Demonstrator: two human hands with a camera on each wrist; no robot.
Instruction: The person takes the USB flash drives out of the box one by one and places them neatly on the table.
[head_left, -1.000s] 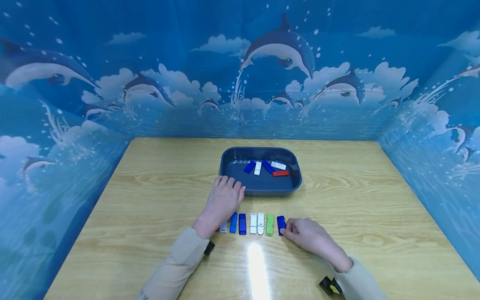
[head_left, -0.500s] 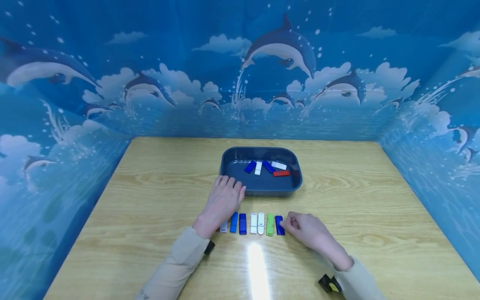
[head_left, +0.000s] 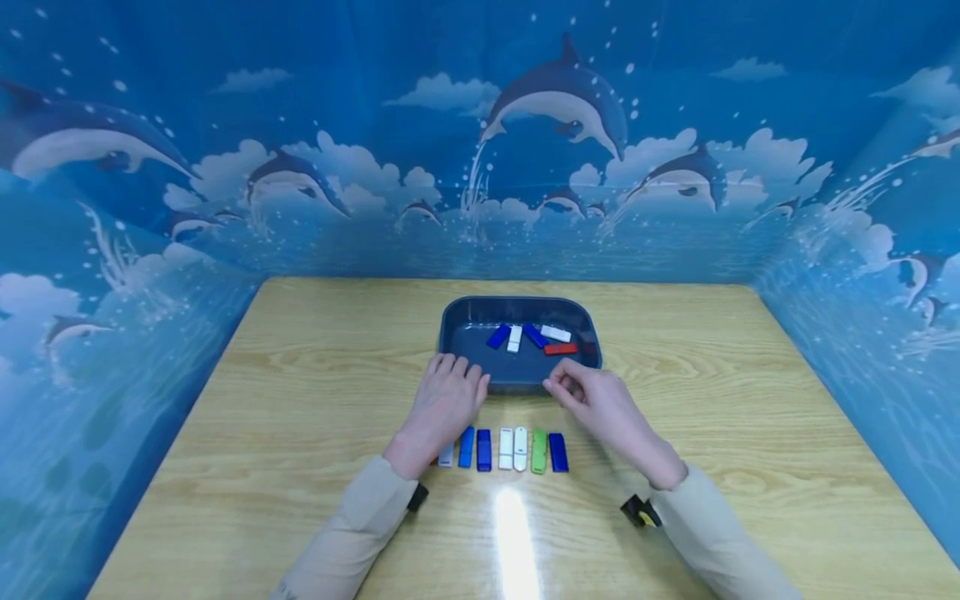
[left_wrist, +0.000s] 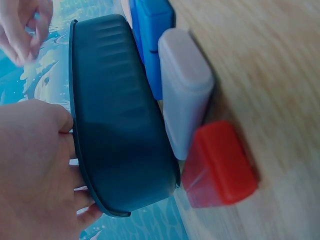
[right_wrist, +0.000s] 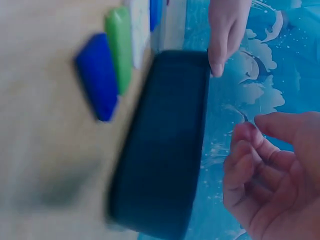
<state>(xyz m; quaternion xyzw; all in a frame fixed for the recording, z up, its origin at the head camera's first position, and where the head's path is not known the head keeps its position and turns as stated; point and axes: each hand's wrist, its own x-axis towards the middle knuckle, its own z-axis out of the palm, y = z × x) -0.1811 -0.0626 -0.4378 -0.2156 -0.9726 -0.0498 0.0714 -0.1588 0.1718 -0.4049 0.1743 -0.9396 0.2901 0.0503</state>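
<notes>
In the head view my left hand [head_left: 447, 396] rests on the near left rim of a dark blue tray [head_left: 592, 367], fingers over the edge. My right hand [head_left: 600, 406] hovers by the near right rim, its fingers loosely curled with nothing visible between them. USB flash drives stand in a row in front of the tray. At its right end are a dark blue flash drive [head_left: 558, 452] and a green flash drive [head_left: 538, 452]. In the left wrist view a red flash drive [left_wrist: 220, 165] ends the row beside a pale grey flash drive [left_wrist: 185, 90]; my left arm hides the red one from the head view.
Inside the tray lie a red flash drive [head_left: 560, 349], a white flash drive [head_left: 556, 333] and several others. Further along the row are a white flash drive [head_left: 506, 448] and a lighter blue flash drive [head_left: 466, 447]. A dolphin-print curtain [head_left: 390, 242] borders the wooden table [head_left: 690, 358].
My right hand has let go of the dark blue flash drive at the row's right end, which shifted slightly left, and moved forward to the tray. My left hand has stayed put.
</notes>
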